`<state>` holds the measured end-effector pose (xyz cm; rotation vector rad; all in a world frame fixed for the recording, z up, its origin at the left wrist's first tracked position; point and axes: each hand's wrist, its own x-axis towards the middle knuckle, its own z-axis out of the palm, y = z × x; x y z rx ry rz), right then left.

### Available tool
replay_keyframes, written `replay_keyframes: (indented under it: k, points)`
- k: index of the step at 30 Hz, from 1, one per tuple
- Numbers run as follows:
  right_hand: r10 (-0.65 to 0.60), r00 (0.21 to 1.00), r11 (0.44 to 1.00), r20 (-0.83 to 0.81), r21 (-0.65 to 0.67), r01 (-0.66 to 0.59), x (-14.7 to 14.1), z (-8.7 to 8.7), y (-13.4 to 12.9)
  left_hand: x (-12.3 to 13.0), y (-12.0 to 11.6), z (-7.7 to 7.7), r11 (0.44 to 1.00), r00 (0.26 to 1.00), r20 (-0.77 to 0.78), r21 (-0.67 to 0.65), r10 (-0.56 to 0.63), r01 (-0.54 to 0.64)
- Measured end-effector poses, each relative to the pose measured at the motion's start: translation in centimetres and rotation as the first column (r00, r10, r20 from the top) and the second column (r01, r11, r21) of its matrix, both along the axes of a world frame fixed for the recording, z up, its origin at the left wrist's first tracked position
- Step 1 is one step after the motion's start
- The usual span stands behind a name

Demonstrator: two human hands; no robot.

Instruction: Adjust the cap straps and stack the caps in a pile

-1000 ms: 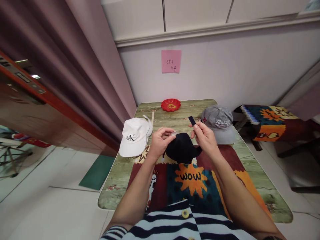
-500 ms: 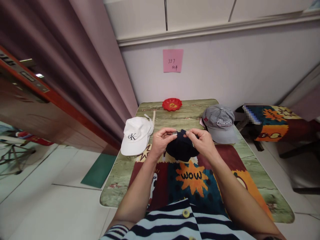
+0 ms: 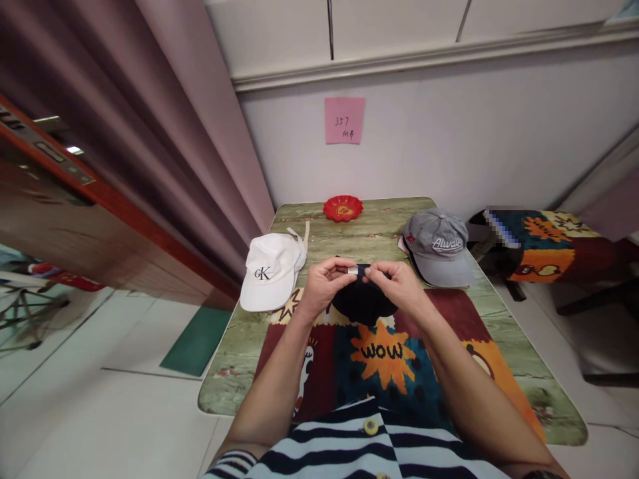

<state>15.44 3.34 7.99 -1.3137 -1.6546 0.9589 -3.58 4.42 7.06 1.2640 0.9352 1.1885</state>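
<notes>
Holding a black cap (image 3: 363, 309) between both hands at the middle of the frame, over a patterned cloth (image 3: 384, 359) on a green table (image 3: 224, 372). Gripping, between thumb and fingers of the left hand (image 3: 322, 283), a small pale piece (image 3: 352, 270) at the upper edge of the cap; too small to tell clasp from tag. Pinching, with the right hand (image 3: 399, 286), a dark strap (image 3: 362, 272) just beside that piece, with fingertips nearly meeting.

Done so far, judging by how things lie: got strap and pale piece in hand, side by side. Not seen as done: any finished join between the two. Impossible to tell whether threaded through, being mostly covered by fingers. Likely partway along rather than complete, with neither hand let go of the cap. Also impossible to tell whether resting on the cloth or lifted slightly above.

Lying left of centre in the frame, apart from both hands: a white cap (image 3: 272, 266), with a loose pale strap end sticking up behind. Sitting right of centre, likewise untouched: a grey cap (image 3: 442, 243), with the back hidden, so no judging of any fastening there. Visible farther up, near the table's far edge: a red dish (image 3: 332, 211).
</notes>
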Motion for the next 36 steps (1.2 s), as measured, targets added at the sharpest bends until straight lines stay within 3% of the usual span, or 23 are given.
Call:
replay_keyframes:
  k: [6, 15, 19, 23, 36]
  points:
    - [0.055, 0.998, 0.992, -0.044, -0.107, -0.059, 0.5, 0.6, 0.0, -0.2, 0.2, 0.1, 0.997, 0.997, -0.029, 0.003, -0.073, 0.074]
    - [0.093, 0.996, 0.993, -0.007, -0.068, -0.094, 0.3, 0.5, 0.2, -0.2, 0.1, 0.2, 0.980, 0.968, -0.176, 0.056, -0.180, 0.193]
    - [0.061, 0.998, 0.998, 0.020, -0.005, -0.061, 0.5, 0.0, 0.5, -0.2, 0.2, 0.4, 0.978, 0.964, -0.195, 0.068, -0.181, 0.197]
    - [0.017, 0.999, 1.000, -0.028, -0.022, -0.017, 0.9, -0.2, 0.6, -0.3, 0.4, 0.4, 0.979, 0.961, -0.212, 0.067, -0.177, 0.195]
    - [0.089, 0.991, 0.994, -0.098, -0.051, -0.094, 0.2, -0.6, 0.4, -0.4, 0.5, 0.2, 0.980, 0.949, -0.290, 0.115, -0.125, 0.164]
